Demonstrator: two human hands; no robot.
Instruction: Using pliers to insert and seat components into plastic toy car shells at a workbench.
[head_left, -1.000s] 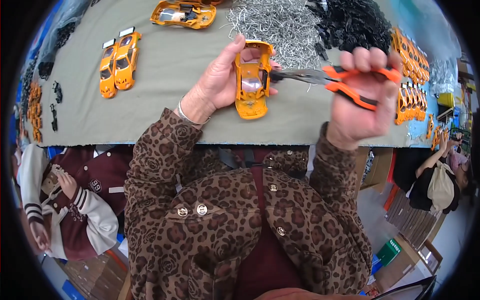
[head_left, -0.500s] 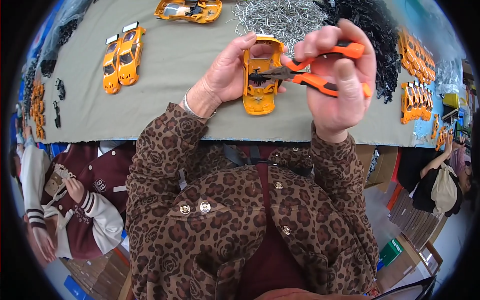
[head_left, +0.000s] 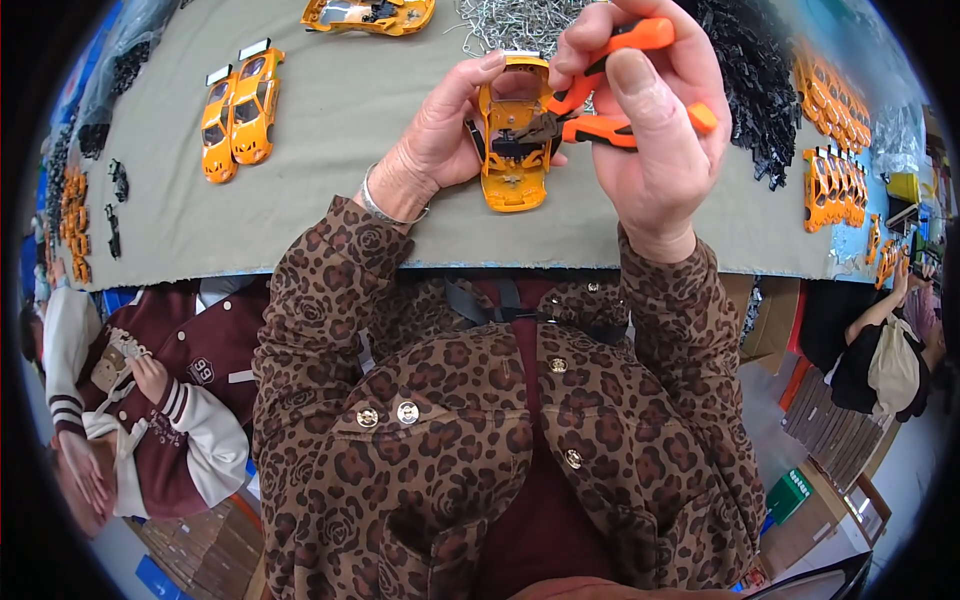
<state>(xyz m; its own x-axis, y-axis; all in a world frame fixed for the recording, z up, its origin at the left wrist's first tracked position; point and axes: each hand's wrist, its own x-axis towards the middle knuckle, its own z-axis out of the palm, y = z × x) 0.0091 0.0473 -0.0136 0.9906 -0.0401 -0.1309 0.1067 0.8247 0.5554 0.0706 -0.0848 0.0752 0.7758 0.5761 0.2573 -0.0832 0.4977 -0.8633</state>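
Observation:
My left hand (head_left: 440, 135) grips an orange toy car body (head_left: 514, 190) by its left side, its hollow underside facing up. Wrapped round the handles of orange-and-black pliers (head_left: 600, 130) is my right hand (head_left: 665, 140). The jaws reach into the shell beside a small black part (head_left: 508, 140) inside it; whether they pinch that part I cannot make out. Past the shell lies a heap of thin silvery metal pieces (head_left: 500, 25), partly covered by my right hand.
Two finished-looking orange car bodies (head_left: 240, 110) lie to the left, another upturned shell (head_left: 368, 14) at the far edge. Black parts are piled (head_left: 755, 90) on the right, beyond which stand rows of orange cars (head_left: 835, 190). Other people sit on the left (head_left: 160, 390) and right (head_left: 885, 360).
The pliers have tilted, their handles swinging up and toward the left, with my right hand turning along. The car body sits slightly higher and farther left in view.

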